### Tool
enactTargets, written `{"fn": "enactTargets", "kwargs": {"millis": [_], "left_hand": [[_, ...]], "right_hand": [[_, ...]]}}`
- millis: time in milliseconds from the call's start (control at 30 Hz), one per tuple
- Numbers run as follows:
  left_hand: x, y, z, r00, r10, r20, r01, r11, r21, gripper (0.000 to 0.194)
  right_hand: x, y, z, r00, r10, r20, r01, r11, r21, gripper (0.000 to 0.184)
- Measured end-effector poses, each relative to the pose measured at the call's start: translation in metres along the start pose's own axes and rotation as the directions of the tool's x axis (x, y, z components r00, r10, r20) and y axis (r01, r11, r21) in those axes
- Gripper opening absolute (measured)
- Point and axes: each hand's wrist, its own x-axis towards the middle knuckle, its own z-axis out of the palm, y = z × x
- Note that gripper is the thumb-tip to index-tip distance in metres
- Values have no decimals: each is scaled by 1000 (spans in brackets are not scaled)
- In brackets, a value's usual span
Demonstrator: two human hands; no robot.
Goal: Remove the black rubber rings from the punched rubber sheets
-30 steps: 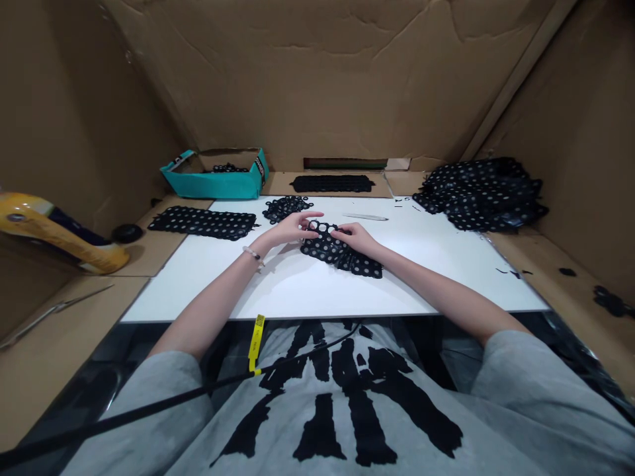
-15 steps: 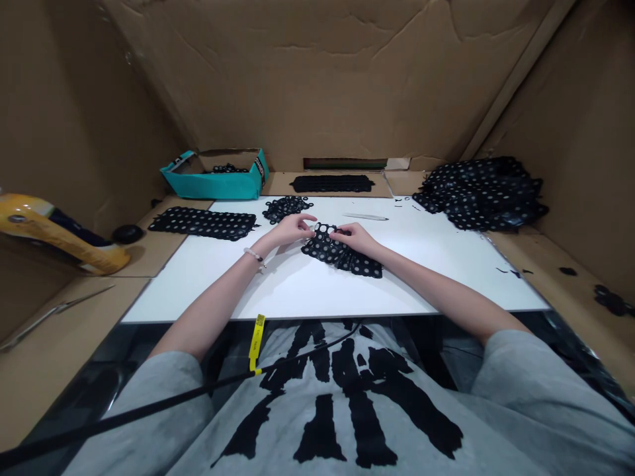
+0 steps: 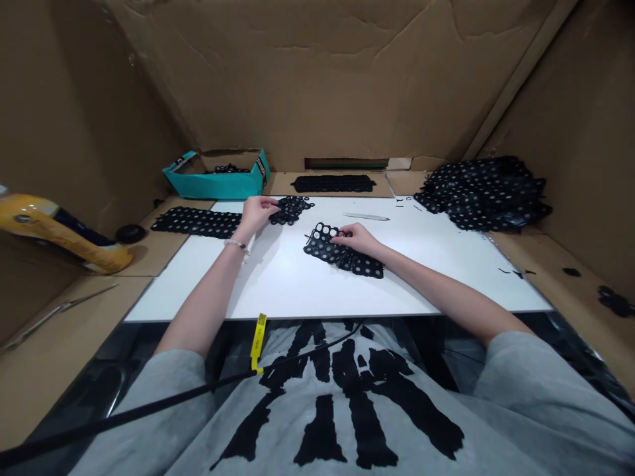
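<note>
Right hand: I see the right hand (image 3: 358, 239) pinching a dotted black piece (image 3: 368, 266) between thumb and fingers, a narrow grip near its far side.
Dotted piece: it lies about the middle of the white board (image 3: 282, 294), well in from the near edge, partly folded, with a few larger open rings standing out at its far-left end.
Left hand: the left hand (image 3: 258, 211) has its fingertips close together at the left side of the ring pile (image 3: 294, 207); I cannot tell from here whether a ring is between them.
Ring pile: loose black rings heaped by the far edge of the board, left of its middle.
Step in hand: I judge it to be picking from the pile while the right hand steadies the dotted piece.
Next move: to my eye it calls for a fine pinch on one ring, freed without dragging its neighbours, and a steady right hold.
Rest of the board: a pale pen (image 3: 366, 216) lies near the far edge; a dotted strip (image 3: 198, 221) crosses the far-left corner, passing behind the left hand; a dotted heap (image 3: 489, 192) overhangs the far-right corner.
Beyond the far edge: a teal box (image 3: 211, 186) stands past the left part, a dark strip (image 3: 333, 183) lies past the middle.
</note>
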Motion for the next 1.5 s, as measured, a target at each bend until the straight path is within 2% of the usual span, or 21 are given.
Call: {"fn": "enactTargets", "kwargs": {"millis": [67, 133, 233, 300, 333, 400, 500, 567, 600, 667, 733, 900, 1000, 1067, 1133, 1167, 1233, 1267, 1300, 1367, 1500], "left_hand": [[3, -7, 1, 995, 71, -67, -67, 996, 64, 9], [3, -11, 5, 980, 172, -104, -156, 977, 145, 7], [0, -9, 10, 953, 262, -151, -226, 949, 220, 14], [-6, 1, 12, 949, 287, -133, -254, 942, 221, 21], [-10, 9, 14, 949, 303, -85, -280, 937, 207, 24], [-21, 26, 20, 932, 352, 89, -362, 920, 152, 27], [-42, 48, 35, 813, 439, 383, -490, 871, 42, 28], [-52, 54, 46, 750, 464, 471, -532, 847, 13, 29], [-55, 55, 51, 738, 464, 490, -535, 845, 6, 29], [-56, 52, 56, 748, 443, 494, -502, 865, -14, 31], [-54, 48, 57, 782, 398, 480, -429, 902, -48, 30], [-50, 48, 53, 816, 292, 500, -272, 956, -114, 28], [-50, 48, 55, 857, 219, 466, -152, 972, -178, 31], [-44, 42, 56, 896, 126, 426, -27, 973, -231, 34], [-31, 32, 50, 941, 0, 337, 96, 959, -268, 35], [-24, 26, 45, 965, -58, 256, 131, 952, -276, 34], [-9, 11, 31, 995, -100, 3, 97, 959, -265, 27], [-2, 4, 24, 989, -62, -132, 32, 976, -217, 22], [3, -3, 17, 977, -10, -213, -22, 989, -146, 19], [8, -14, 8, 960, 102, -260, -105, 994, 3, 14], [4, -20, 9, 947, 256, -197, -213, 954, 212, 6]], "right_hand": [[0, 0, 0, 1000, -5, -1, 5, 1000, 5, 44], [0, 1, 0, 1000, -7, -1, 7, 1000, 10, 43], [0, 0, 1, 1000, -3, 2, 3, 1000, 20, 43], [0, -1, 1, 1000, 4, -2, -4, 1000, 24, 43], [0, -1, 1, 1000, 9, -6, -8, 1000, 26, 43], [0, -2, 2, 1000, 18, -17, -18, 999, 37, 45], [-1, -5, 1, 1000, 5, -29, -3, 998, 65, 47], [-1, -7, 1, 999, -33, -22, 35, 995, 89, 47], [-1, -7, 0, 998, -53, -16, 55, 994, 99, 46], [-1, -9, 0, 997, -81, -7, 81, 990, 117, 46], [-2, -10, -1, 996, -85, -7, 85, 988, 129, 46], [-3, -10, -1, 1000, -11, 16, 9, 996, 85, 51], [-2, -9, -2, 999, 22, 31, -24, 998, 62, 52], [-2, -8, -2, 999, 33, 40, -35, 998, 58, 51], [-2, -7, -3, 998, 44, 41, -46, 998, 45, 49], [-2, -7, -3, 998, 50, 40, -51, 998, 36, 48], [-3, -7, -3, 997, 62, 38, -63, 998, 24, 47], [-3, -7, -3, 997, 69, 37, -70, 997, 23, 46], [-3, -7, -3, 997, 74, 35, -75, 997, 26, 46], [-4, -7, -3, 996, 80, 26, -81, 996, 32, 46], [-4, -8, -3, 996, 81, 24, -82, 996, 34, 46]]}}
